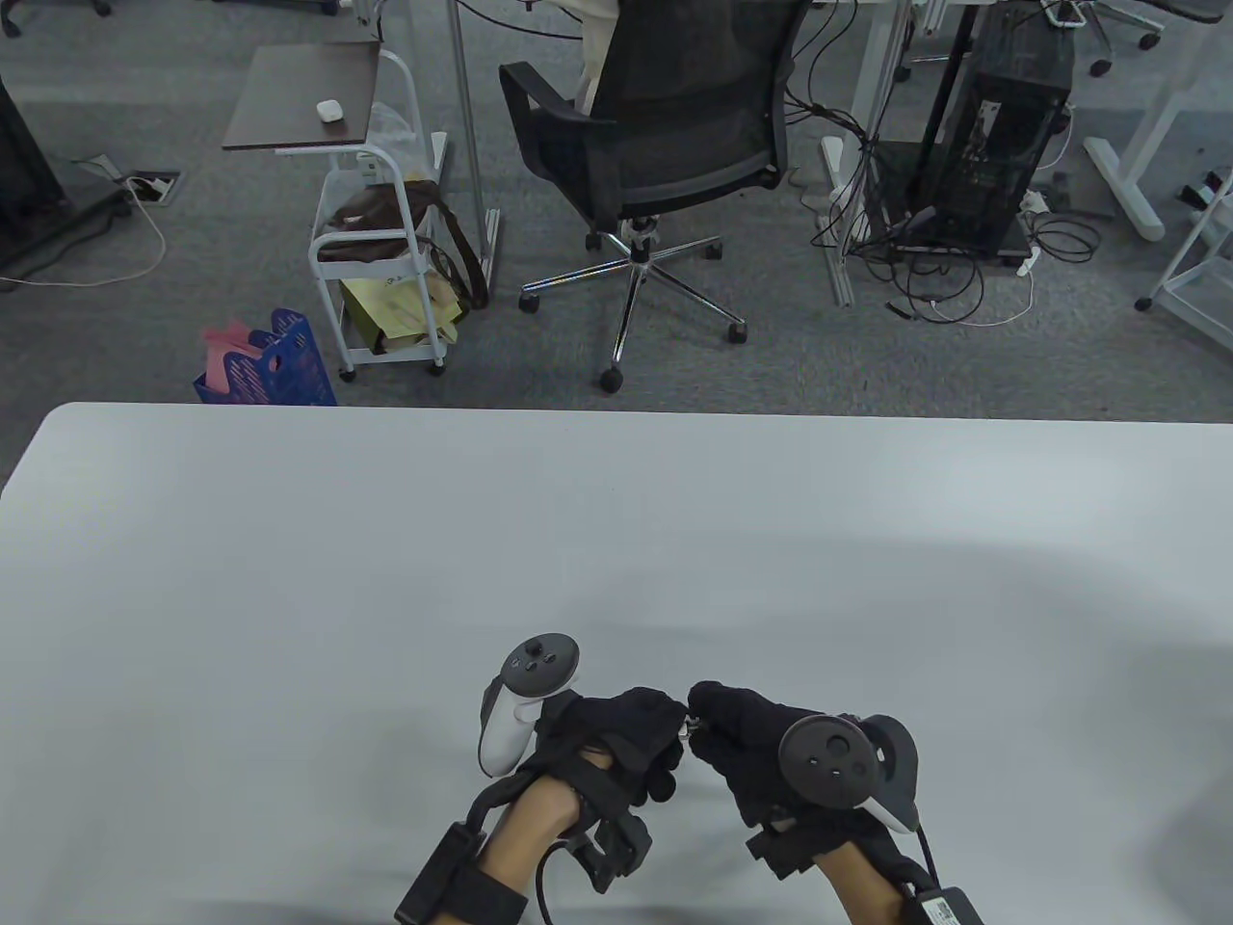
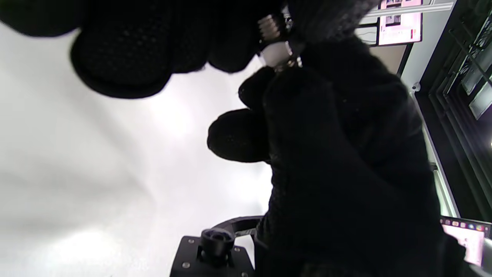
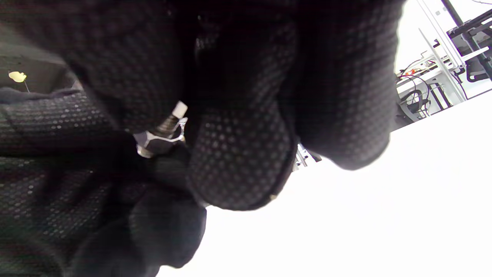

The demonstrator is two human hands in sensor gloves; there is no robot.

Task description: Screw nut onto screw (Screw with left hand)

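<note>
Both gloved hands meet low at the table's middle, just above its top. Between their fingertips is a small metal screw (image 1: 686, 729) with a nut on it. My left hand (image 1: 672, 729) pinches the screw's hex end (image 3: 153, 143); its thread (image 2: 269, 26) shows under my left fingers (image 2: 127, 57). My right hand (image 1: 701, 718) pinches the other end, where a white tip (image 3: 179, 110) and the nut (image 2: 291, 61) sit against my right fingers (image 3: 238, 154). Most of the screw is hidden by the gloves.
The white table (image 1: 616, 540) spreads wide on all sides of the hands. Beyond its far edge stand a black office chair (image 1: 665, 145), a white cart (image 1: 385, 279) and a blue basket (image 1: 275, 361) on the floor.
</note>
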